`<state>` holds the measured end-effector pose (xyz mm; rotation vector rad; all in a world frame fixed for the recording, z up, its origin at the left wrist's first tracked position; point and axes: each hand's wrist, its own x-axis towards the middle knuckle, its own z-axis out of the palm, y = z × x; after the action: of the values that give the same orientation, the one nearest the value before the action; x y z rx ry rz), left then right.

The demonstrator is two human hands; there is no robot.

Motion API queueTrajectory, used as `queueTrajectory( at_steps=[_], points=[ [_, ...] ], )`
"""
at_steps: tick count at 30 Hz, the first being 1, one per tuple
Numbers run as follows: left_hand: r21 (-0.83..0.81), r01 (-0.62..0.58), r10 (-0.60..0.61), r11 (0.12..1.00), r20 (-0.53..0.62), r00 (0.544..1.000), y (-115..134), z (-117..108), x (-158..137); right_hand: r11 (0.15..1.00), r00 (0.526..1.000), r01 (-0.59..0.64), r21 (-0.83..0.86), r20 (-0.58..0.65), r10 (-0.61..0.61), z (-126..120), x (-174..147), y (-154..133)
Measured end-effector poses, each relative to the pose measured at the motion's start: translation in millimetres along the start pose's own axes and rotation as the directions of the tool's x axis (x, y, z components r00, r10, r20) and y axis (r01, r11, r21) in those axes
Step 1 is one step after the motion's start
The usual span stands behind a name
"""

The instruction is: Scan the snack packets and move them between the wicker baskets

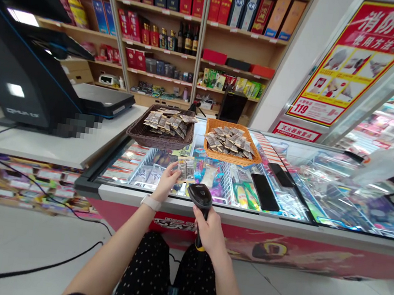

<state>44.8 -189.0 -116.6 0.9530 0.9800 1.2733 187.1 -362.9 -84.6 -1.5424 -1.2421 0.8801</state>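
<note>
My left hand (168, 181), with a pale watch on its wrist, pinches a small clear snack packet (186, 169) by its left edge over the freezer's glass lid. Wrapped around the handle of a black barcode scanner (200, 196) is my right hand (211, 231); the scanner's head is tilted toward the packet, close to its lower right. Beyond my hands, a dark brown wicker basket (136, 131) and an orange wicker basket (230, 159) stand on the glass, each holding a pile of similar small packets.
Two black phones, one nearer (264, 192) and one farther (281, 175), lie on the chest freezer (117, 195). A checkout terminal (45, 77) stands on the white counter (72, 149) at left. Black cables (56, 264) trail across the floor. Stocked shelves (165, 11) line the back wall.
</note>
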Motion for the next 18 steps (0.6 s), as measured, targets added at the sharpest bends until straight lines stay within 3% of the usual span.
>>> queueTrajectory(
  at_steps=[4, 8, 13, 18],
  points=[
    [-0.124, 0.133, -0.129, 0.983, 0.037, 0.991, 19, 2, 6, 0.992, 0.999, -0.025, 0.122, -0.041, 0.03, -13, -6, 10],
    [-0.158, 0.155, -0.126, 0.975, 0.182, 0.975, 52, 31, 37, 0.963, 0.995, -0.049, 0.265, -0.071, 0.07, -28, -14, 21],
    [-0.129, 0.182, -0.117, 0.975, 0.403, 0.908, 87, 113, 102, 0.945, 0.991, -0.031, 0.325, -0.115, 0.072, -41, -21, 22],
    [-0.139, 0.187, -0.133, 0.972, 0.329, 0.935, 84, 196, 158, 0.941, 0.983, -0.018, 0.339, -0.165, 0.079, -45, -25, 26]
  ],
)
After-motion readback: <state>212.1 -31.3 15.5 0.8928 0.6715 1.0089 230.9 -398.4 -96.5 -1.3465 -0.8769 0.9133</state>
